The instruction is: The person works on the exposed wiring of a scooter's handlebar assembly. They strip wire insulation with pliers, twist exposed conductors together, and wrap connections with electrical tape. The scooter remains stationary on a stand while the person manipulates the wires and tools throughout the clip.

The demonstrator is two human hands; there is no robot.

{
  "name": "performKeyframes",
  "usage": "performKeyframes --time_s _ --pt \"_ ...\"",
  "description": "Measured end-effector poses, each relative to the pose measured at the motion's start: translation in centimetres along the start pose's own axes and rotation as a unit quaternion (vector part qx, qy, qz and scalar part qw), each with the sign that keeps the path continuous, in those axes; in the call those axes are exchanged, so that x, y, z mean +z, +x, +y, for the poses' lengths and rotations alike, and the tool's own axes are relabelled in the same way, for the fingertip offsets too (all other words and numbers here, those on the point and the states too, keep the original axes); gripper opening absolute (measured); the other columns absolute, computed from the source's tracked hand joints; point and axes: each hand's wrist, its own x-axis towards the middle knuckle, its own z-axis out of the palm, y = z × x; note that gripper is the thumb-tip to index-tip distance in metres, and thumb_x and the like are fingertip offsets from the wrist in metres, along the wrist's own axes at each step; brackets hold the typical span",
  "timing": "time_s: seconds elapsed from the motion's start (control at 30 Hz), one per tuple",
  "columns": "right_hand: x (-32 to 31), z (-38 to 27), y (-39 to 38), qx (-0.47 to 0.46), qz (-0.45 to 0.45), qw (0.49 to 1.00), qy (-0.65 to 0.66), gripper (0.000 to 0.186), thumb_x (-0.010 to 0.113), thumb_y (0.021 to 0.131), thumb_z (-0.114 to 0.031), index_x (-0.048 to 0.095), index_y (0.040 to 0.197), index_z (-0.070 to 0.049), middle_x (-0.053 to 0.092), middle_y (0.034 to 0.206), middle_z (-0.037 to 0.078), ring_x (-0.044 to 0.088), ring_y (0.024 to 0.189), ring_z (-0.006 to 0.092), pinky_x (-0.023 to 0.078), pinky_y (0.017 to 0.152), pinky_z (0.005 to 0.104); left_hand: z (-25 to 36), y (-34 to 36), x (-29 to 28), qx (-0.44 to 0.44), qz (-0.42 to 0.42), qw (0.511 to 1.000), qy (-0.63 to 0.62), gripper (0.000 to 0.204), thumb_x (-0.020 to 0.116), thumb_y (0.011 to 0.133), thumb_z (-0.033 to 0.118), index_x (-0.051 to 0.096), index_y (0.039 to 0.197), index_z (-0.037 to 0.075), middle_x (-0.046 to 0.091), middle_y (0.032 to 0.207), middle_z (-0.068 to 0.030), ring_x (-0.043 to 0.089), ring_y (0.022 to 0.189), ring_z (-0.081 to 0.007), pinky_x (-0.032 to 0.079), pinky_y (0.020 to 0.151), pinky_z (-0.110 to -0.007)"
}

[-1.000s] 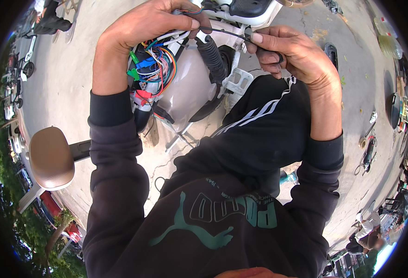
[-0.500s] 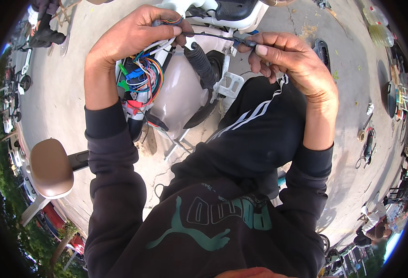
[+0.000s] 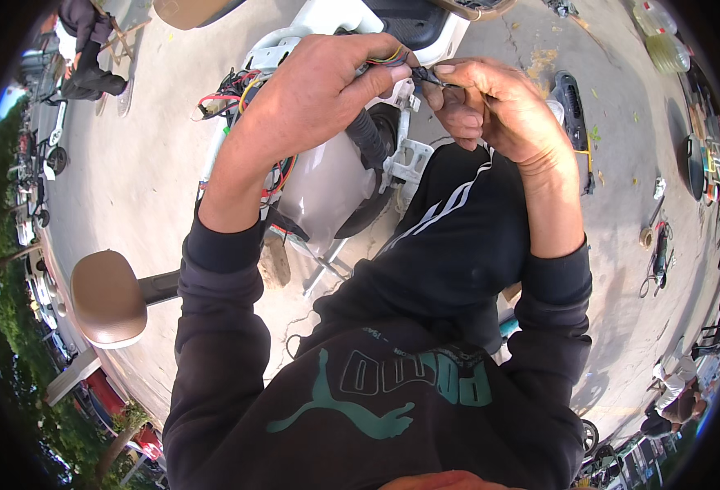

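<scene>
Both my hands meet over a partly stripped white scooter (image 3: pixel 286 49). My left hand (image 3: pixel 315 90) pinches a thin bundle of coloured wires (image 3: pixel 392 57) between thumb and fingertips. Close beside it, my right hand (image 3: pixel 499 106) grips the dark end of the wiring, its thumb and forefinger closed and the other fingers curled. The exact join between the fingertips is too small to make out. Behind my left wrist, more loose coloured wires (image 3: pixel 237 94) hang from the frame. Below the hands are a black ribbed shock absorber (image 3: pixel 366 137), a pale fender (image 3: pixel 319 192) and a white pedal (image 3: pixel 411 159).
A brown padded seat (image 3: pixel 108 298) juts in at the left. On the concrete to the right lie a black plastic part (image 3: pixel 570 106), a tape roll (image 3: pixel 646 238) and a corded tool (image 3: pixel 662 255). A clear bottle (image 3: pixel 666 53) stands far right. Another person (image 3: pixel 90 57) sits far left.
My left hand has moved right and slightly down, close to my right hand, so the stretch of wire between them is shorter. The loose wires behind it are now partly covered by my forearm.
</scene>
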Motion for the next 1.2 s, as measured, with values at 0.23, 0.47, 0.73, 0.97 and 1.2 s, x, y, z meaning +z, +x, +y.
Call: performKeyframes --time_s 0.23,0.47,0.73,0.97,1.2 --pt "0.5 -3.1 -0.7 -0.051 0.04 0.993 -0.099 0.04 0.055 0.1 -0.033 0.07 0.093 0.002 0.06 0.066 0.003 0.054 0.059 0.0112 0.043 0.057 0.0271 1.7 2.4 -1.0 -0.009 0.008 0.999 0.037 0.023 0.059 0.103 0.021 0.065 0.11 0.0 0.06 0.067 -0.0115 0.055 0.061 -0.019 0.043 0.062 -0.035" --pt "0.2 -3.0 -3.2 -0.207 0.217 0.844 -0.445 0.035 0.052 0.098 -0.028 0.068 0.094 0.004 0.069 0.083 0.028 0.066 0.083 0.0489 0.052 0.078 0.0551 5.9 4.9 2.5 -0.061 0.043 0.989 0.127 0.021 0.056 0.1 0.015 0.063 0.107 -0.004 0.064 0.077 -0.0221 0.061 0.069 -0.0391 0.045 0.064 -0.043" --pt "-4.4 1.3 -12.6 -0.351 0.291 0.772 -0.442 0.033 0.067 0.095 -0.029 0.064 0.097 0.004 0.069 0.079 0.022 0.071 0.079 0.0426 0.057 0.07 0.0486 9.0 2.7 10.0 -0.139 0.175 0.965 0.135 0.027 0.053 0.108 0.021 0.064 0.117 -0.003 0.06 0.078 -0.003 0.048 0.068 -0.0094 0.04 0.059 -0.028" --pt "-21.5 21.1 -40.3 -0.49 0.563 0.518 -0.418 0.028 0.074 0.083 -0.009 0.065 0.108 0.0 0.07 0.094 0.009 0.067 0.075 0.0262 0.055 0.062 0.0356 11.8 7.6 28.8 -0.162 0.131 0.974 0.094 0.034 0.056 0.108 0.032 0.063 0.112 -0.001 0.053 0.079 0.0019 0.043 0.068 -0.0063 0.035 0.058 -0.024" --pt "-43.6 54.9 -48.5 0.343 0.618 0.703 -0.073 0.057 0.061 0.095 -0.042 0.057 0.129 0.004 0.067 0.126 0.029 0.064 0.121 0.0415 0.051 0.102 0.0481 12.6 16.3 34.8 -0.208 0.177 0.949 -0.158 0.023 0.061 0.106 0.024 0.063 0.107 0.0 0.043 0.072 0.0029 0.035 0.061 -0.0068 0.028 0.053 -0.024"
